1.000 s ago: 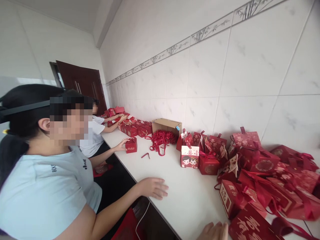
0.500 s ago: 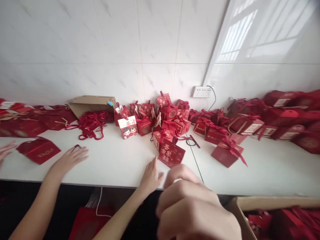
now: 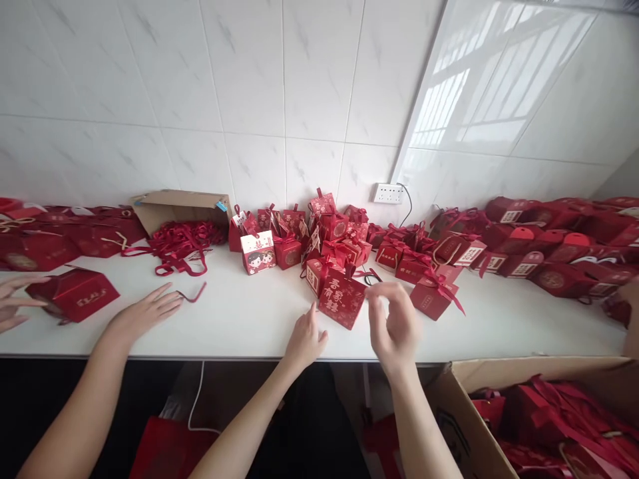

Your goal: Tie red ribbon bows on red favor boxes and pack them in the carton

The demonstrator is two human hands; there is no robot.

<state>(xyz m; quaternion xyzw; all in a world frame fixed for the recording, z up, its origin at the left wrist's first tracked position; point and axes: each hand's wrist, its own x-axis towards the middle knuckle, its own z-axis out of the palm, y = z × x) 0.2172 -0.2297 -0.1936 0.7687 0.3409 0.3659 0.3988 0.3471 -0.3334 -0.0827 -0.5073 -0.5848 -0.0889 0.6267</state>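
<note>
A red gift box (image 3: 341,301) with pale gold characters stands tilted near the table's front edge. Against its left side is my left hand (image 3: 305,339), index finger and thumb apart. I cannot make out whether that fingertip touches the card. Just right of the same box hovers my right hand (image 3: 396,322), fingers loosely bent, thumb apart, nothing visible in them. Behind the box sits another red box (image 3: 315,276) with a ribbon bow. A dark red ribbon bow also tops the box (image 3: 435,298) farther right.
At left, a co-worker's hands (image 3: 142,311) flank a red box (image 3: 80,294). Ribbons (image 3: 184,236) spill from a cardboard box (image 3: 182,198). More gift boxes (image 3: 554,233) are piled along the wall. An open carton (image 3: 469,382) of red boxes stands front right; a socket strip (image 3: 388,193) is on the wall.
My right hand has moved from close to the camera down and away to the box's right side. My left hand stays by the box. The co-worker's far-left hand has reached the red box there.
</note>
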